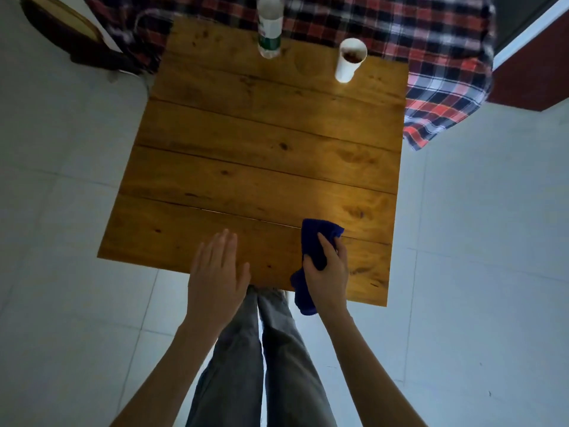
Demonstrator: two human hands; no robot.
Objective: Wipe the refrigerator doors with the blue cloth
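A dark blue cloth [320, 234] is bunched in my right hand [328, 272] at the near right edge of a wooden table [261, 155]. One end of the cloth lies on the tabletop and the other end hangs below the table edge. My left hand [217, 269] is flat with its fingers together, palm down over the near edge of the table, and holds nothing. No refrigerator is in view.
A plastic bottle with a green label [270, 29] and a white paper cup [349, 60] stand at the far end of the table. A plaid cloth [431, 57] covers something behind it. A dark chair [64, 35] is at far left. White floor tiles surround the table.
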